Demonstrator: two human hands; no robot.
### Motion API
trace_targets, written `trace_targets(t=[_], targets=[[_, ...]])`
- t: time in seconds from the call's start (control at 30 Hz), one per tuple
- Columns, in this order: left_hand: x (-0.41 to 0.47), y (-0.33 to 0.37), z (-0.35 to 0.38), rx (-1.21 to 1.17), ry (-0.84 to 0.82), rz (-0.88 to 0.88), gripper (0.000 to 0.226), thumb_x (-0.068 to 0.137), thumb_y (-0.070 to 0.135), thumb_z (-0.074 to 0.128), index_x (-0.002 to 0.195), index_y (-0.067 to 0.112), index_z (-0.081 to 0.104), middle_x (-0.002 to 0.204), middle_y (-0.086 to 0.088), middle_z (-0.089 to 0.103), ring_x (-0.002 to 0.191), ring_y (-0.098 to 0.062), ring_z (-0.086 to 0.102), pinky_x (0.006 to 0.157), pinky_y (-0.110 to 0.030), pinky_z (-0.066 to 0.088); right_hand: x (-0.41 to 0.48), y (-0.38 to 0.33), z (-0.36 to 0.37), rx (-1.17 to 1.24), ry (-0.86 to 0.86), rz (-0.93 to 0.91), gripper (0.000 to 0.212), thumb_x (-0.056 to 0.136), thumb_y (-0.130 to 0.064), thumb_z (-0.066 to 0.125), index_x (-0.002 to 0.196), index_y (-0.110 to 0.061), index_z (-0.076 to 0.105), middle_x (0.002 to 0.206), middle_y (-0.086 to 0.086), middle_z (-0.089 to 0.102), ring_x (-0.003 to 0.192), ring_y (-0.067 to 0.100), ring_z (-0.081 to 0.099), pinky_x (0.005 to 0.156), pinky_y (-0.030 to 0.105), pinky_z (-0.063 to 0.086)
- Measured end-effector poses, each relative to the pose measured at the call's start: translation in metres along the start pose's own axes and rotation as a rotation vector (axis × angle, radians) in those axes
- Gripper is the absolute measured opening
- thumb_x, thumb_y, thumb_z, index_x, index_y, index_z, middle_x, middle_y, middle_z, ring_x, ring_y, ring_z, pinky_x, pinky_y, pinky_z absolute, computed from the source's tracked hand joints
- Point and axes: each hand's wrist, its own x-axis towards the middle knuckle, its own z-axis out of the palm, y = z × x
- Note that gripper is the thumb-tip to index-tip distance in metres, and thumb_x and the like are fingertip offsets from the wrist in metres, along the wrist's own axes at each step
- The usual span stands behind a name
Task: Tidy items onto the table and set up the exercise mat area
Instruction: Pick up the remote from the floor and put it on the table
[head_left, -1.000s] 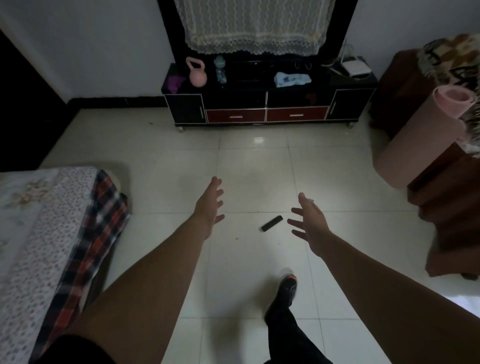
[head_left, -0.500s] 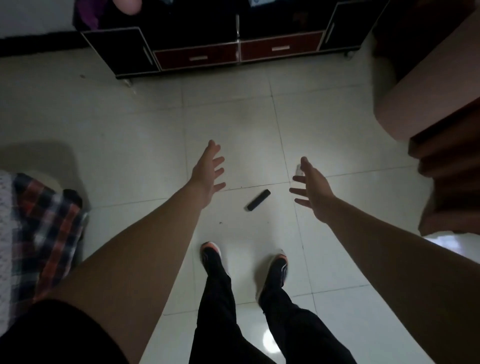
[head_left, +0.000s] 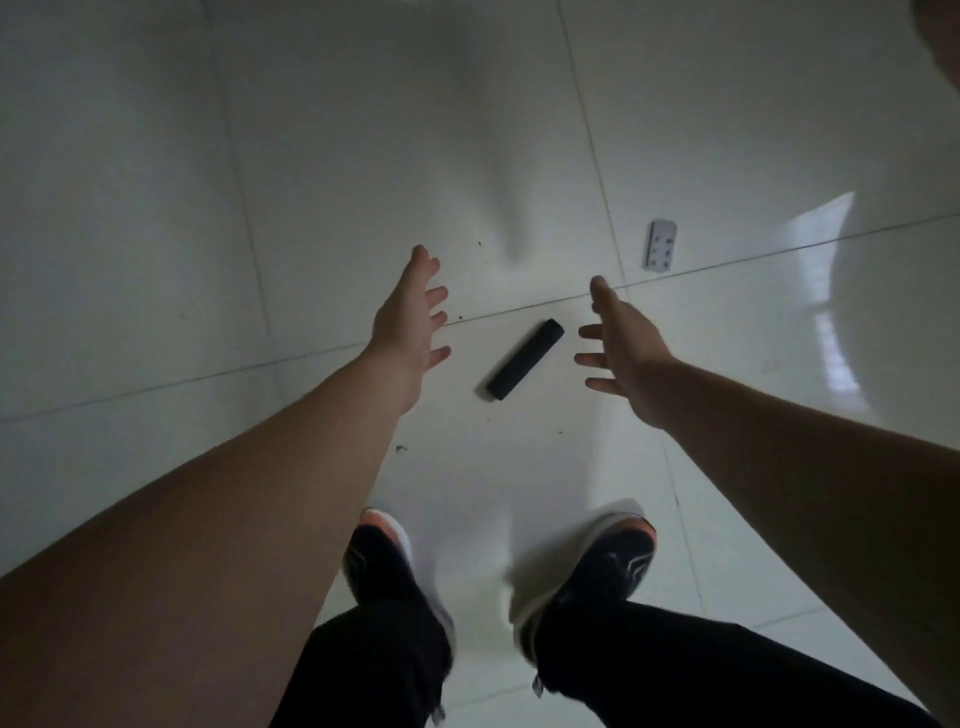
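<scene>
Head view: we reach down for a black remote (head_left: 524, 366) lying on the floor (head_left: 260, 182).
Our left hand (head_left: 408, 325) and right hand (head_left: 626, 358) hang on either side of the remote, fingers spread, holding nothing and touching nothing. The remote lies just on our side of a tile joint, ahead of our shoes (head_left: 382, 558); a small pale buttoned item (head_left: 660, 245) lies beyond that joint. We judge the tidying barely begun: nothing is lifted, and no surface or mat shows.
</scene>
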Motion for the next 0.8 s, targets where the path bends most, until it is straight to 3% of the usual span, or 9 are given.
trace_targets(t=[0.1, 0.17, 0.27, 0.43, 0.53, 0.63, 0.7, 0.8], targets=[[0.091, -0.061, 0.005, 0.043, 0.021, -0.008, 0.057, 0.097, 0.06, 0.029, 0.144, 0.031, 0.041, 0.149, -0.001, 0.043, 0.135, -0.022, 0.041, 0.109, -0.049, 0.035, 0.095, 0.058, 0.042, -0.126, 0.041, 0.034, 0.039, 0.098, -0.051, 0.044, 0.111, -0.015, 0.054, 0.107, 0.007, 0.061, 0.1, 0.029, 0.063, 0.091, 0.046, 0.055], [0.144, -0.095, 0.011, 0.096, 0.019, -0.021, 0.057, 0.097, 0.059, 0.028, 0.144, 0.03, 0.041, 0.148, -0.001, 0.044, 0.134, -0.023, 0.042, 0.108, -0.049, 0.035, 0.15, 0.088, 0.063, -0.241, 0.079, 0.084, 0.04, 0.095, -0.046, 0.052, 0.107, -0.009, 0.058, 0.099, 0.01, 0.064, 0.083, 0.024, 0.063, 0.078, 0.038, 0.057], [0.201, -0.126, 0.02, 0.176, -0.015, -0.026, 0.058, 0.096, 0.06, 0.028, 0.144, 0.031, 0.041, 0.143, -0.001, 0.048, 0.13, -0.023, 0.045, 0.108, -0.049, 0.036, 0.21, 0.111, 0.079, -0.387, 0.152, 0.062, 0.048, 0.087, -0.057, 0.059, 0.095, -0.01, 0.058, 0.085, 0.006, 0.062, 0.066, 0.019, 0.057, 0.062, 0.033, 0.052], [0.255, -0.107, 0.043, 0.277, 0.0, 0.104, 0.056, 0.095, 0.062, 0.031, 0.139, 0.032, 0.047, 0.122, 0.0, 0.063, 0.097, -0.017, 0.061, 0.081, -0.034, 0.046, 0.242, 0.121, 0.082, -0.458, 0.269, -0.03, 0.052, 0.078, -0.067, 0.066, 0.076, -0.018, 0.049, 0.076, 0.002, 0.057, 0.068, 0.021, 0.062, 0.059, 0.033, 0.051], [0.262, -0.077, 0.068, 0.262, -0.065, 0.219, 0.057, 0.095, 0.062, 0.029, 0.141, 0.031, 0.046, 0.124, -0.001, 0.06, 0.104, -0.019, 0.059, 0.083, -0.035, 0.045, 0.243, 0.119, 0.076, -0.465, 0.257, -0.078, 0.042, 0.083, -0.055, 0.068, 0.083, -0.016, 0.052, 0.082, 0.003, 0.058, 0.073, 0.023, 0.064, 0.068, 0.038, 0.058], [0.252, -0.061, 0.089, 0.267, -0.123, 0.278, 0.058, 0.096, 0.06, 0.027, 0.143, 0.029, 0.043, 0.126, -0.002, 0.059, 0.108, -0.02, 0.058, 0.089, -0.038, 0.046, 0.241, 0.105, 0.072, -0.423, 0.224, -0.178, 0.03, 0.089, -0.037, 0.065, 0.101, -0.012, 0.053, 0.086, 0.003, 0.056, 0.066, 0.014, 0.054, 0.053, 0.028, 0.046], [0.24, -0.062, 0.092, 0.275, -0.145, 0.284, 0.059, 0.097, 0.06, 0.026, 0.144, 0.029, 0.042, 0.131, -0.002, 0.057, 0.112, -0.022, 0.057, 0.094, -0.041, 0.045, 0.235, 0.09, 0.068, -0.303, 0.223, -0.235, 0.031, 0.089, -0.032, 0.062, 0.109, -0.012, 0.049, 0.092, 0.004, 0.056, 0.067, 0.014, 0.054, 0.051, 0.027, 0.043], [0.209, -0.059, 0.086, 0.293, -0.144, 0.264, 0.059, 0.096, 0.061, 0.026, 0.145, 0.03, 0.041, 0.137, -0.003, 0.055, 0.118, -0.023, 0.055, 0.101, -0.045, 0.044, 0.208, 0.063, 0.051, -0.088, 0.2, -0.231, 0.031, 0.087, -0.027, 0.061, 0.111, -0.014, 0.046, 0.1, 0.009, 0.061, 0.078, 0.029, 0.07, 0.071, 0.044, 0.06]])
